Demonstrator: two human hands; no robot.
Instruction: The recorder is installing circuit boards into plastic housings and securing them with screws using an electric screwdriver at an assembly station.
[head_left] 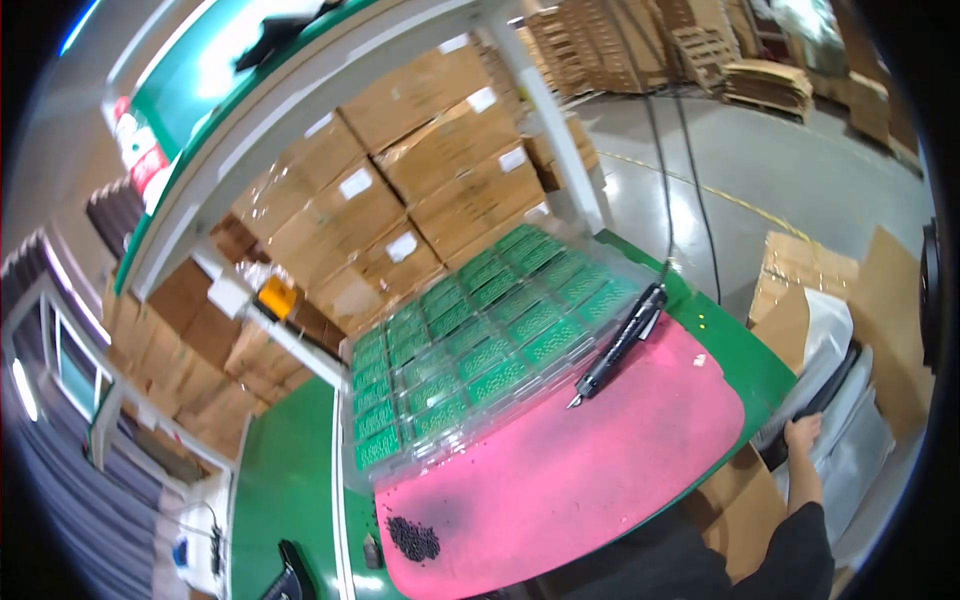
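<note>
Flat grey bags [855, 445] stand close together in an open cardboard box [890, 320] at the right, beside the table [745, 362]. A tall flap rises along their far right side, and the table's rounded green edge runs to their left, leaving an open gap between for an arm to reach down. Beyond, the grey floor [640, 195] stretches wide.

The bags lean on edge, their long axis slanting from far right toward near left, with a dark piece [825, 390] wedged among them.

The right hand [803, 431] is at their near left side, its forearm rising from a black sleeve [800, 550] and pointing away from the body. Its fingers bend against the bags; whether they grasp one, I cannot tell. The left hand is out of sight, so I cannot tell its state.

On the table, a pink mat [600, 460] carries a heap of small black pieces [413, 538] at its near left. A black screwdriver [625, 340] slants over the mat's far side, tip toward near left, beside a clear tray [415, 468] of green circuit boards [497, 380]. Stacked cartons [430, 110] stand farthest back.
</note>
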